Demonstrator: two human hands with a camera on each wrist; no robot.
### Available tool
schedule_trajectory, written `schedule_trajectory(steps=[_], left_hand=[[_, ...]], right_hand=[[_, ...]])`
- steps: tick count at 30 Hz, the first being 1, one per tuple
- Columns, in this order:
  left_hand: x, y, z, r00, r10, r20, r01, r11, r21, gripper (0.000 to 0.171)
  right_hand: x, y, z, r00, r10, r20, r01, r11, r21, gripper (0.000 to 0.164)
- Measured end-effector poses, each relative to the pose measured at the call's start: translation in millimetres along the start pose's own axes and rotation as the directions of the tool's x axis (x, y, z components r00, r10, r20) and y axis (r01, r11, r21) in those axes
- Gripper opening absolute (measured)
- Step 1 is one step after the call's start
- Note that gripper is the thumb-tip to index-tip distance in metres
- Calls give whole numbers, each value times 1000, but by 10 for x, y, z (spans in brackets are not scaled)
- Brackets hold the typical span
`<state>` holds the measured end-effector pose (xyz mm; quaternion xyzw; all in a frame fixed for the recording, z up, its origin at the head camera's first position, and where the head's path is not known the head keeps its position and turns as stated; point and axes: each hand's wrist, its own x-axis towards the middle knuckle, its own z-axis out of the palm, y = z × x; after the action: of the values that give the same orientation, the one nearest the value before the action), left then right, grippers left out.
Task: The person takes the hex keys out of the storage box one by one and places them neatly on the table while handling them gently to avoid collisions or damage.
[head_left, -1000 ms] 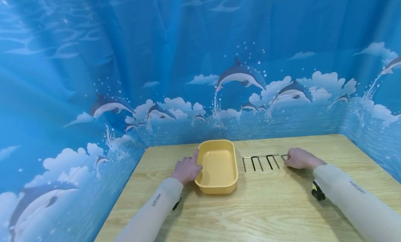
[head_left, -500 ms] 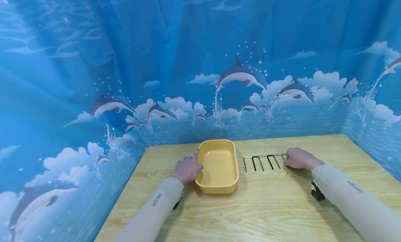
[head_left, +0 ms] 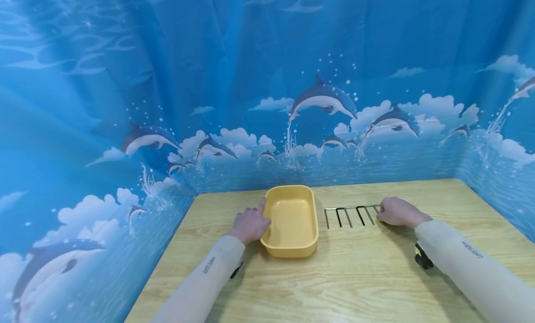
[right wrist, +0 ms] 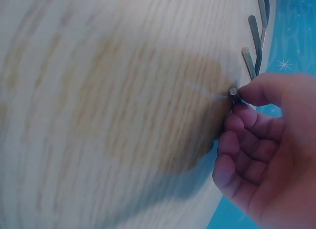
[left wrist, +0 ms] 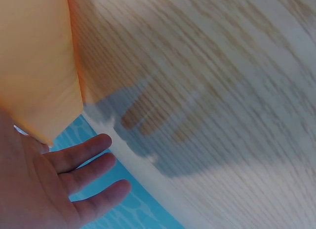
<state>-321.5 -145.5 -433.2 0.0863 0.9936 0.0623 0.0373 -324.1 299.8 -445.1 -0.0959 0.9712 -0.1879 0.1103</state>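
Observation:
In the head view, a row of several L-shaped hex keys (head_left: 350, 216), some black and some silver, lies on the table to the right of a yellow plastic bin (head_left: 290, 255). My right hand (head_left: 399, 211) pinches another hex key (right wrist: 233, 92) by thumb and fingers at the row's right end; most of that key is hidden by the hand in the head view. My left hand (head_left: 250, 225) rests against the bin's left rim, index finger pointing forward along it. The left wrist view shows three of its fingers (left wrist: 91, 177) extended loosely, apart from the bin wall (left wrist: 39, 56).
The light wood-grain table (head_left: 334, 286) meets a blue dolphin-print curtain (head_left: 251, 104) along its back, left and right sides. Nothing shows inside the bin.
My right hand has shifted slightly left, carrying the pinched hex key up against the right end of the row. The left hand and the bin stay in place.

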Motion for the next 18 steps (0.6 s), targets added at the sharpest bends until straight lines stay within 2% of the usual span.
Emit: schedule_trajectory(steps=[10, 13, 18], left_hand=[[36, 27, -8, 1000, 12, 19, -12, 1000, 11, 72], [16, -6, -17, 1000, 29, -4, -28, 999, 40, 73], [-47, -94, -66, 996, 58, -73, -53, 996, 77, 74]], right_hand=[[-62, 20, -15, 997, 40, -61, -41, 999, -10, 39], [-98, -48, -44, 995, 47, -90, -47, 999, -1, 38], [-154, -207, -124, 987, 2, -161, -3, 1000, -9, 33]])
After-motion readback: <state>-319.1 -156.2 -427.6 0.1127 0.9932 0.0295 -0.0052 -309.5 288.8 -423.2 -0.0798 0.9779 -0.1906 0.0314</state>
